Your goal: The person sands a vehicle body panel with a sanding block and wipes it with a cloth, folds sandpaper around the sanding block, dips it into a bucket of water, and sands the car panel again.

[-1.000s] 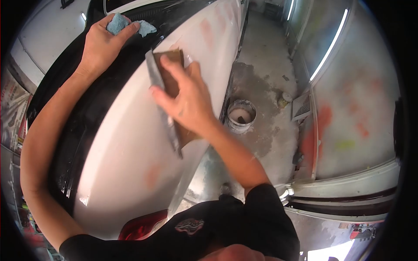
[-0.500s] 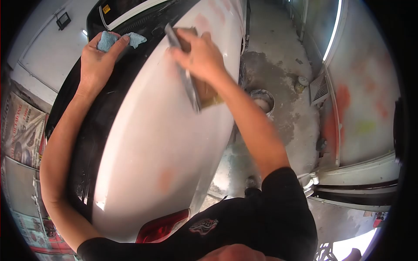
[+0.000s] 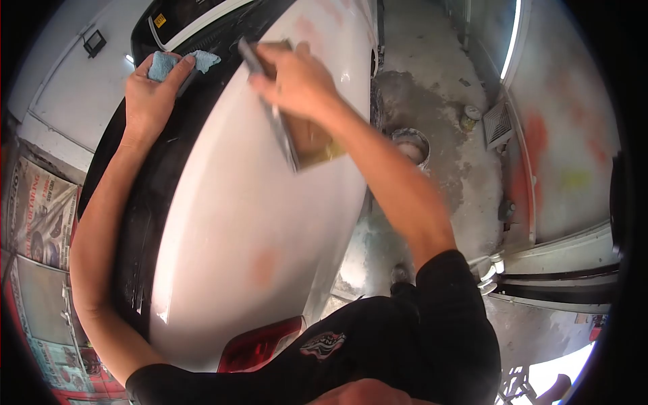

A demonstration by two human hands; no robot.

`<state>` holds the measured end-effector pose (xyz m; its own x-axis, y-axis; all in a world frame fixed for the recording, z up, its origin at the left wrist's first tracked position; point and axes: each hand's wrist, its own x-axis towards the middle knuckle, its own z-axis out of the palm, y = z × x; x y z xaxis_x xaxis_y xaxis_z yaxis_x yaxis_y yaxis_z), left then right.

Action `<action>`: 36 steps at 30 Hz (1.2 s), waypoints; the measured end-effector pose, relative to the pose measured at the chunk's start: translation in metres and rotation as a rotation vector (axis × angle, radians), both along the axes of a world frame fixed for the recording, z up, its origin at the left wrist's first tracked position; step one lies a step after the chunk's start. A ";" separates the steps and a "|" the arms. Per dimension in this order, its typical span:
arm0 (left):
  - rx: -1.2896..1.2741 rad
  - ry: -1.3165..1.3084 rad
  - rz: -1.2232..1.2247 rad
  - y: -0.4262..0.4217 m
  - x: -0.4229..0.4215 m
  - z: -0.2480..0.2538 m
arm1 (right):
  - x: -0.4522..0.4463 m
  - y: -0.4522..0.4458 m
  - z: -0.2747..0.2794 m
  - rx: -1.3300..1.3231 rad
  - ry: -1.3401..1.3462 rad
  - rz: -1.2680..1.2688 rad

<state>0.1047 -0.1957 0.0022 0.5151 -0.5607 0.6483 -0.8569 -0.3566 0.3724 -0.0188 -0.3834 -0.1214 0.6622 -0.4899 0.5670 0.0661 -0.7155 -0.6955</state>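
Observed right hand [image 3: 295, 81] at upper centre, gripping sanding block [image 3: 312, 140] against white rear quarter panel [image 3: 250, 202] | observed left hand [image 3: 150, 98] at upper left, pinching light-blue cloth [image 3: 162, 66] | noted bucket [image 3: 426, 156] on floor [image 3: 418, 50], right of centre | noted tail light [image 3: 260, 345] near bottom edge

Smooth panel [image 3: 226, 209], rough rag [image 3: 162, 65], apparently cloth

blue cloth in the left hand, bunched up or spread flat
Bunched up: the blue cloth shows as a thick lump in the left hand, with a crumpled end sticking out beyond the grip.
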 end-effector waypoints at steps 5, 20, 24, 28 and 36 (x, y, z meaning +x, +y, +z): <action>0.001 0.055 -0.034 0.002 0.005 -0.003 | -0.024 0.017 -0.018 0.002 -0.057 0.077; 0.021 -0.008 0.022 0.000 -0.007 -0.001 | 0.039 -0.042 -0.013 0.021 0.022 -0.093; 0.018 -0.003 -0.051 0.004 0.008 -0.007 | -0.032 0.027 -0.028 -0.084 -0.025 0.056; 0.036 -0.005 0.011 0.001 -0.007 -0.002 | 0.027 -0.050 -0.014 0.143 0.014 -0.012; 0.043 0.032 -0.017 0.004 0.005 -0.007 | -0.023 0.008 -0.024 -0.097 -0.041 0.069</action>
<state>0.1096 -0.1919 -0.0045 0.5254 -0.5966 0.6066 -0.8508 -0.3580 0.3848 -0.0414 -0.3753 -0.1455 0.6677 -0.3850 0.6372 0.1451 -0.7722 -0.6186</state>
